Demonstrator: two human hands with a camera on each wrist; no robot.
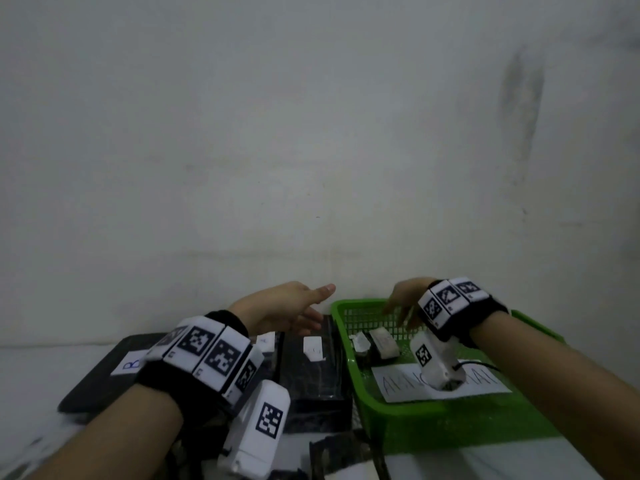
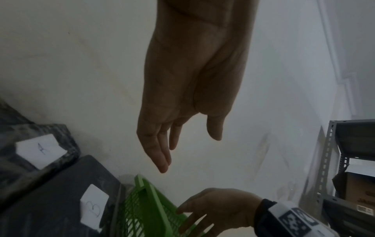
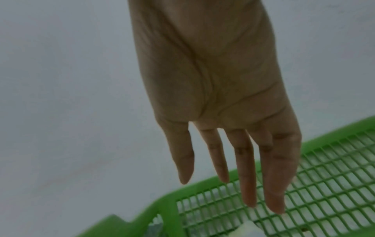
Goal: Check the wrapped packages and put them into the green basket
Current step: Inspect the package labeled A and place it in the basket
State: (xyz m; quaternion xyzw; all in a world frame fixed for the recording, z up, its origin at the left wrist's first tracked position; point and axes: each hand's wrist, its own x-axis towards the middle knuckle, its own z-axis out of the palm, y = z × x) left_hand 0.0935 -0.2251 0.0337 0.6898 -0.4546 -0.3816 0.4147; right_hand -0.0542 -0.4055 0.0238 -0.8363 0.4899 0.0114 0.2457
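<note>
Pale wall [image 1: 242, 133] fills most of the head view; white table [image 1: 27, 375] runs along its base. Green basket [image 1: 433, 424] sits right of centre against the wall, a handwritten paper sheet [image 1: 398, 386] on its floor, probably a sort label, partly hidden by the wrist camera. Dark wrapped packages [image 1: 311, 375] lie just left of the basket, touching its side, each with a white tag, so within easy reach for checking. Two small packages [image 1: 375, 344] already rest inside at the far end. Left hand [image 1: 280, 311] hovers over the dark packages, fingers [image 2: 162, 160] straight and loose, holding nothing. Right hand [image 1: 405, 299] hangs over the basket's far rim, fingers [image 3: 247, 184] spread downward, empty. Likely just after a drop-off, next pick pending.
</note>
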